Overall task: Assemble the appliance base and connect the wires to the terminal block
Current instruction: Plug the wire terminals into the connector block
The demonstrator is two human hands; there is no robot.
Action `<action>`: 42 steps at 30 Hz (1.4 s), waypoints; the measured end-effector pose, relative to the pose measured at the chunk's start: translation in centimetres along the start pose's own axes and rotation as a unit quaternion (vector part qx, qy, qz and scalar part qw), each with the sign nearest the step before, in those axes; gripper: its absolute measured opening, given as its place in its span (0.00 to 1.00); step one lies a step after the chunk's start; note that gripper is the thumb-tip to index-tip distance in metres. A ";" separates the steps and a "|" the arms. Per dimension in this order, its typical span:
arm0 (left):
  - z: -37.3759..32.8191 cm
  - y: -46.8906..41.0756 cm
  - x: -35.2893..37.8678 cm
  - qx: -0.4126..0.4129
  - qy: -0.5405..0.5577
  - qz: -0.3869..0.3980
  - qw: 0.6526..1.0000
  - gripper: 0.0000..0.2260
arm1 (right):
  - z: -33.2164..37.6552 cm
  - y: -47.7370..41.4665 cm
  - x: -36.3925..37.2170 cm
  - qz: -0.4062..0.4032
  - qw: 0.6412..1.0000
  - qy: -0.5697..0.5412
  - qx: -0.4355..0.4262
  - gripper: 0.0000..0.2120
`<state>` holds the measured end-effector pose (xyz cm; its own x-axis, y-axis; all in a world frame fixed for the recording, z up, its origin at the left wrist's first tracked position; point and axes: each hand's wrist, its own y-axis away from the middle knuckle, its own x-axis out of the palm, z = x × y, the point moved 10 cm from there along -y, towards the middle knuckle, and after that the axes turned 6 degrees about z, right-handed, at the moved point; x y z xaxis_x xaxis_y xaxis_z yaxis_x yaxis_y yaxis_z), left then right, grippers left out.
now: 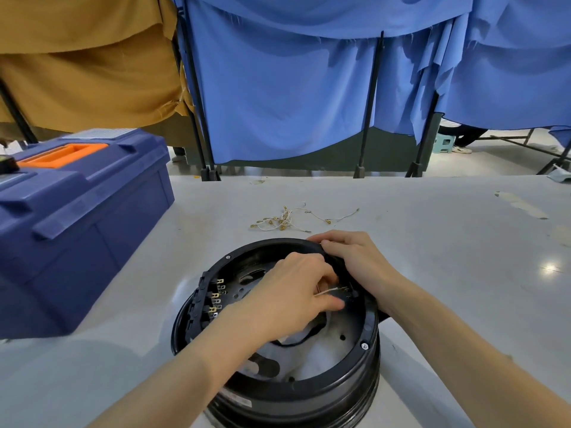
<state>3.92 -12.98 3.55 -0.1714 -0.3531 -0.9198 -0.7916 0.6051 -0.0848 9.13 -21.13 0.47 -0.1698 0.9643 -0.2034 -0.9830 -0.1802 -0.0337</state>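
Closest to you, the near rim of the round black base (309,393) fills the bottom of the view. It sits open side up on the pale table (463,273), and both your forearms reach in over it.

Your left hand (293,301) is down inside the base, towards its right side. Its fingers are curled, and the thumb and fingertips pinch a thin white wire (327,291) that runs out to the right, just under your other hand. Where the wire's far end sits cannot be made out.

Your right hand (355,257) lies on the far right edge of the base, its fingers bent over the rim and gripping it, and it touches the back of your left hand's fingers.

The terminal block (213,299) sits against the inner left wall of the base, its row of brass tabs pointing inward, well apart from both hands. A black cable (296,338) loops across the floor of the base below your left hand. A silver screw (364,345) shows on the rim at the right.

Beyond the base, a small tangle of loose wires (284,220) with brass ends lies on the table. To the left stands a dark blue toolbox (77,227) with an orange handle (61,154), lid down. Blue cloth (278,88) and mustard cloth (77,72) hang behind the table.
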 end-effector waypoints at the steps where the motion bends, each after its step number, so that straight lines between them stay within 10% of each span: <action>1: 0.8 0.1 -0.2 -0.017 0.020 0.019 0.999 0.17 | 0.0 0.0 -0.1 0.000 1.000 0.002 0.000 0.13; 10: 7.2 3.2 -5.8 -0.060 0.162 -0.079 0.982 0.24 | -0.2 0.1 -0.4 -0.024 0.999 0.041 0.018 0.12; 21: 11.3 2.4 -4.3 -0.155 0.032 -0.116 0.981 0.19 | -0.1 -2.4 -6.6 -0.174 0.972 0.160 -0.001 0.08; 28: 11.5 2.3 -4.2 -0.164 0.023 -0.120 0.979 0.23 | -4.3 -8.3 -5.8 -0.049 0.930 0.359 0.060 0.17; 42: 11.8 2.1 -4.0 -0.177 0.023 -0.115 0.977 0.26 | -4.8 -10.8 -6.6 -0.089 0.867 0.489 0.045 0.17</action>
<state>9.89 -1.83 2.52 0.0151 -0.4873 -0.8731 -0.9644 0.2234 -0.1414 21.22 -26.50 -2.49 0.0810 0.3417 -0.9363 -0.9966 0.0131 -0.0814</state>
